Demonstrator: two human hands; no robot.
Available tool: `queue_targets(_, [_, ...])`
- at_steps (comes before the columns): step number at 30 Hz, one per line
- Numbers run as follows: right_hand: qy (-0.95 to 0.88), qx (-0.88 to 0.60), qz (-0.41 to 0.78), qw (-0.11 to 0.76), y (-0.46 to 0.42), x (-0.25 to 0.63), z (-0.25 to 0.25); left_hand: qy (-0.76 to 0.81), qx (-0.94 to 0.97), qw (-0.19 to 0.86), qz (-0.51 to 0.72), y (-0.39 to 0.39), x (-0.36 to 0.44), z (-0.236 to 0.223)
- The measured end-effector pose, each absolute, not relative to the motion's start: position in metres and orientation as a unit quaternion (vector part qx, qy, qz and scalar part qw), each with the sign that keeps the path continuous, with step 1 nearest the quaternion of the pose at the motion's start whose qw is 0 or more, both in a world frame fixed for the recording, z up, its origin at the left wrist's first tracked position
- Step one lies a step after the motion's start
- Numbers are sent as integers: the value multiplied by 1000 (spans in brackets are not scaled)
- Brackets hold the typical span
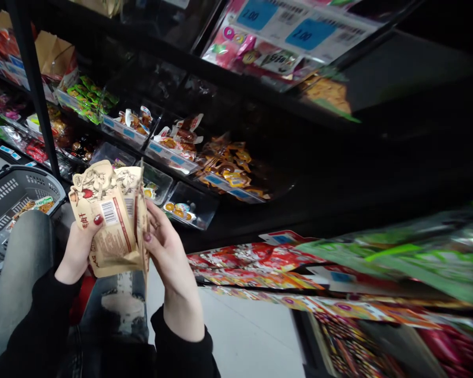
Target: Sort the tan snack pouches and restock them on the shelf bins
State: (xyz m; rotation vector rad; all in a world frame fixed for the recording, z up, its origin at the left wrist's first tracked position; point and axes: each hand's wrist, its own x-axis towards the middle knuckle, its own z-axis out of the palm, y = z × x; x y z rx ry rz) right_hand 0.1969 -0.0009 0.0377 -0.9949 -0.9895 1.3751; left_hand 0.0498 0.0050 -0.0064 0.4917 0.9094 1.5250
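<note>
Above the knees [33, 247], near the lower front edge of the shelving [39, 100]: beige packets, hand-held

Packets [112, 231]: two facing outward, one apparently turning edge-on; exact count unclear. Left hand [76, 247], one: fingers gripping the facing packets, thumb pressing beside a barcode [109, 212]. Right hand [169, 241], one: fingers gripping the edge-on side. Step: hands holding packets spread; shifting either grip is calling for steadying the loose edges. Basket [18, 185], one: standing beyond the left knee.
</note>
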Motion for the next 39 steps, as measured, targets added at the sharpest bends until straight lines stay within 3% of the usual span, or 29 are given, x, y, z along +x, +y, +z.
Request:
queue_targets(6, [-369, -483, 558, 564, 7, 218, 37, 381, 226, 598, 667, 5, 46, -6])
queue_targets(13, [-305, -533, 405, 678, 21, 262, 22, 361, 170, 641, 656, -2, 31, 0])
queue_targets(19, [-401, -505, 492, 585, 22, 230, 5, 382, 157, 650, 638, -2, 38, 4])
queue_targets(28, [-422, -511, 470, 583, 29, 204, -3, 337, 144, 697, 617, -2, 47, -5])
queue_targets(35, [-429, -510, 529, 525, 31, 194, -1, 315, 111, 733, 593, -1, 45, -5])
queue_targets(39, [-466, -512, 499, 522, 38, 204, -2, 300, 96, 737, 598, 0, 45, -6])
